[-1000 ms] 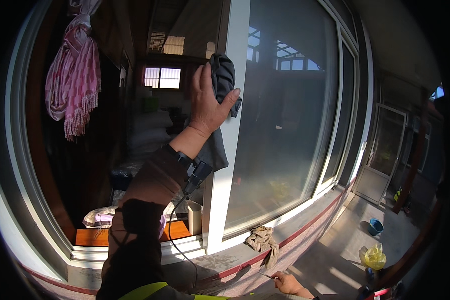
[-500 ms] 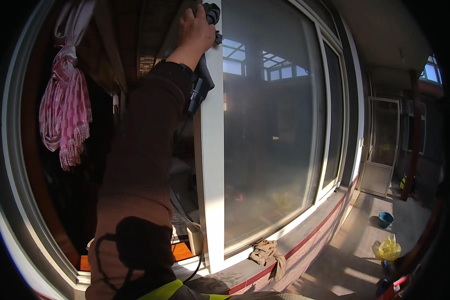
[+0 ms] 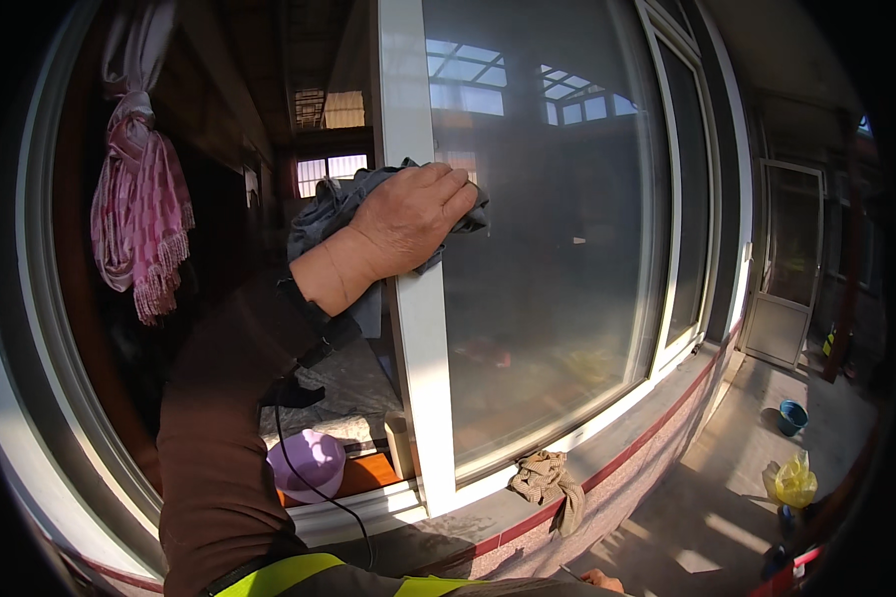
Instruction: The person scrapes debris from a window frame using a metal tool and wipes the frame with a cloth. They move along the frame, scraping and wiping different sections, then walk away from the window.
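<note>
My left hand is closed on a dark grey cloth, wrapped against the white upright frame of the sliding window. Part of the cloth hangs on the inner side of the frame, and a bunched end pokes out past my fingers over the glass. Only a sliver of my right hand shows at the lower edge, beside a thin stick-like thing; its fingers are mostly hidden.
A brown rag lies on the sill below the glass. Inside the opening are a purple basin, a dark cord and a hanging pink scarf. On the floor at right stand a blue bucket and a yellow plastic bag.
My left hand has come down the upright frame with the cloth, from near its top to about mid-height. The purple basin and part of my right hand have come into view.
</note>
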A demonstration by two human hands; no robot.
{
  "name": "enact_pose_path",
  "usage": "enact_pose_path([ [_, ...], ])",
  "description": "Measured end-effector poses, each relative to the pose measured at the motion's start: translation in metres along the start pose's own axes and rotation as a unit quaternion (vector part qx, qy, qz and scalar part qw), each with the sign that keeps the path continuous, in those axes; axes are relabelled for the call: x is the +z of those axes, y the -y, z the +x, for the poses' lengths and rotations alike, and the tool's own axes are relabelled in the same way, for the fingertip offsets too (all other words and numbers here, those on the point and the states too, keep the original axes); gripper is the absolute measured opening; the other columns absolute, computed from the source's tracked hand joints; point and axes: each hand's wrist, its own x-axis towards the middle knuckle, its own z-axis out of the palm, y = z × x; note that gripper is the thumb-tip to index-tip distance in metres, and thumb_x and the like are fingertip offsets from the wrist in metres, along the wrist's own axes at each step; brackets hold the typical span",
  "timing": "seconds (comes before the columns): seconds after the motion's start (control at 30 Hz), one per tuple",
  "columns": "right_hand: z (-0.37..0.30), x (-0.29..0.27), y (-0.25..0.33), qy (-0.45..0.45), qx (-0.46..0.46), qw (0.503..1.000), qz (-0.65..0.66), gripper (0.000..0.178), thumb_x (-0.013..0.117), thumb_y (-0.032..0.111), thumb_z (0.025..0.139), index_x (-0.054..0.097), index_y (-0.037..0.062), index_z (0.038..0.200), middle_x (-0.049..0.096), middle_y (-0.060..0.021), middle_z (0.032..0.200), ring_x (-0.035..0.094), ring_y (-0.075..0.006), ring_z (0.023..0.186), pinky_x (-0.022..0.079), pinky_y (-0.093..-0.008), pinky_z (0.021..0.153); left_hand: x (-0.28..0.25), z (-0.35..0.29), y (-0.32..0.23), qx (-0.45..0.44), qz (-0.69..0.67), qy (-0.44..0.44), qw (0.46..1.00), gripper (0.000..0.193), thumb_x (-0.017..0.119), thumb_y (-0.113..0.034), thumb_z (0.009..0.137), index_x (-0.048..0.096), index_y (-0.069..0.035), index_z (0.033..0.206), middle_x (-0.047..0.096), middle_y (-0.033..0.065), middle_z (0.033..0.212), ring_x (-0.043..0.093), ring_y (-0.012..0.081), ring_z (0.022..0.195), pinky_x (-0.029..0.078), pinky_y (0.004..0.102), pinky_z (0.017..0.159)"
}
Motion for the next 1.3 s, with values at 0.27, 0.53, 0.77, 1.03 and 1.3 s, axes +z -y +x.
enact_pose_path([
  [0.27,0.000,-0.015,0.007,-0.022,0.044,0.999,-0.001,0.024,0.050,0.015,0.086,0.058,0.0084,0.107,0.064,-0.0233,0.084,0.062,-0.0405,0.082,0.049,-0.0472,0.073,0.012,0.100,0.138,-0.116,0.183,-0.091,0.972,0.025,0.067,-0.018,0.078,0.063,-0.019,0.103,0.059,0.0052,0.104,0.058,0.0277,0.100,0.050,0.0399,0.083],
  [0.53,-0.024,-0.009,0.004,-0.005,0.100,0.995,0.003,0.020,0.055,0.015,0.083,0.060,0.0093,0.102,0.065,-0.0197,0.081,0.063,-0.0381,0.081,0.051,-0.0444,0.072,-0.004,0.100,0.116,-0.179,0.090,-0.064,0.978,0.021,0.062,-0.017,0.079,0.062,-0.006,0.097,0.060,0.0131,0.096,0.057,0.0322,0.097,0.046,0.0417,0.084],
  [0.77,0.008,-0.024,0.014,0.004,0.068,0.997,-0.027,0.018,0.059,0.011,0.081,0.060,0.0090,0.099,0.066,-0.0192,0.081,0.063,-0.0378,0.080,0.051,-0.0443,0.071,0.006,-0.009,-0.009,-0.076,0.027,-0.038,0.996,0.029,0.068,-0.013,0.076,0.063,-0.013,0.105,0.061,0.0076,0.106,0.059,0.0280,0.100,0.049,0.0398,0.086],
  [1.03,0.021,-0.033,0.033,-0.002,-0.026,0.998,-0.048,0.018,0.055,0.004,0.081,0.058,0.0040,0.098,0.064,-0.0140,0.068,0.065,-0.0310,0.067,0.051,-0.0368,0.062,-0.011,-0.093,-0.116,0.067,-0.200,0.148,0.966,0.030,0.065,-0.006,0.073,0.063,-0.007,0.103,0.060,0.0116,0.104,0.060,0.0280,0.102,0.049,0.0397,0.088],
  [1.3,-0.002,-0.028,0.035,0.034,0.046,0.998,-0.033,0.020,0.058,0.008,0.081,0.057,0.0072,0.101,0.066,-0.0183,0.083,0.063,-0.0382,0.080,0.051,-0.0431,0.070,0.011,-0.037,-0.047,-0.085,-0.049,-0.040,0.994,0.023,0.065,-0.008,0.072,0.060,-0.005,0.094,0.058,0.0125,0.092,0.058,0.0323,0.090,0.047,0.0421,0.079],
])
